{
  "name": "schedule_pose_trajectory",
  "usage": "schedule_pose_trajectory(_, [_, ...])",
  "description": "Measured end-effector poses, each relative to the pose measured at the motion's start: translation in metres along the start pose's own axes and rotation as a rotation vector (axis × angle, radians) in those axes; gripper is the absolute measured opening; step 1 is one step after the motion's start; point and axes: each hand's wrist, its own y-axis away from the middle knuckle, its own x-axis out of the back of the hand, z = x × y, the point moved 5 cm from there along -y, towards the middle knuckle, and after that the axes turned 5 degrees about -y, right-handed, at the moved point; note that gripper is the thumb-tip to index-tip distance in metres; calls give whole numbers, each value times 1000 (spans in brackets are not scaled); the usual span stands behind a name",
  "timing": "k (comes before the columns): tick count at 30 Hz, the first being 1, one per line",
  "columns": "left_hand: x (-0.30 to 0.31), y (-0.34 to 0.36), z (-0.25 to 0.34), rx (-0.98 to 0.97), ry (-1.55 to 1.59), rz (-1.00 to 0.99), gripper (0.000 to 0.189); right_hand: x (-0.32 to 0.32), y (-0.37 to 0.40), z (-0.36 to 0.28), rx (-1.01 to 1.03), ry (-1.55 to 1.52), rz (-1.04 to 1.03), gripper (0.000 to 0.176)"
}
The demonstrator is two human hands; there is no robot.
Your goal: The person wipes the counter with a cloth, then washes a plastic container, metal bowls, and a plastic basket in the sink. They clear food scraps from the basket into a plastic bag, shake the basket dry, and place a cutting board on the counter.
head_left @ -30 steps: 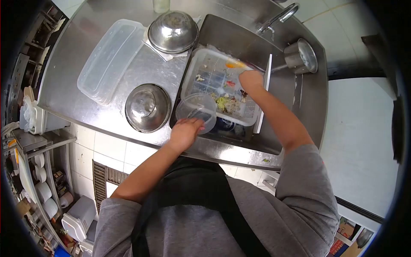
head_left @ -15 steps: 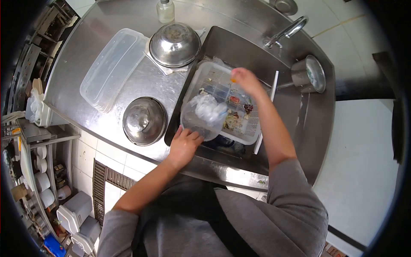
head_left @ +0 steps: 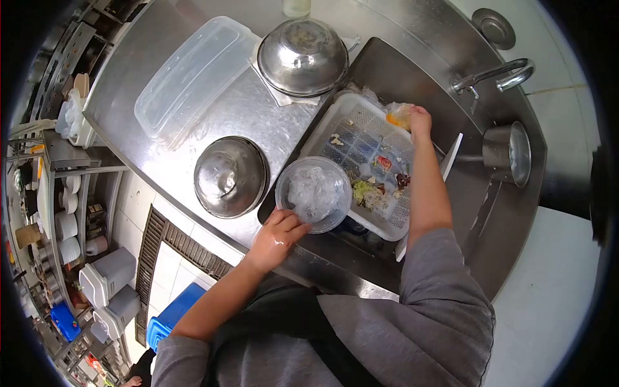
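My left hand (head_left: 278,240) grips the near rim of a round clear container (head_left: 314,195), which has crumpled clear plastic (head_left: 314,193) inside. The container is over the left edge of the sink. My right hand (head_left: 420,122) is closed on a plastic bag (head_left: 401,115) with something orange in it, at the far right corner of a white perforated basket (head_left: 322,132). Food scraps (head_left: 371,195), leafy and red bits among them, lie in the basket, which sits in the steel sink (head_left: 387,61).
Two upturned metal bowls (head_left: 303,57) (head_left: 230,177) and a long clear plastic container (head_left: 193,77) stand on the steel counter. A faucet (head_left: 493,76) rises behind the sink; a metal pot (head_left: 506,153) is at its right. A blue bin (head_left: 175,313) is at lower left.
My right hand has moved right and now holds the bag at the basket's corner. The round container has tilted so its opening shows. The view has shifted, and the blue bin has appeared.
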Motion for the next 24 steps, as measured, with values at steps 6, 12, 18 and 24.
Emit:
schedule_pose_trajectory(6, [2, 2, 1, 2, 79, 7, 36, 33, 97, -146, -107, -362, -59, 32])
schedule_pose_trajectory(12, [6, 2, 4, -12, 76, 128, 25, 74, 115, -136, -175, -560, -204, 42])
schedule_pose_trajectory(18, [3, 0, 3, -7, 73, 129, 17, 56, 133, -41, 458, 771, 53, 58])
schedule_pose_trajectory(24, [-2, 2, 1, 15, 17, 84, 20, -18, 171, 88, 176, 1113, 162, 59])
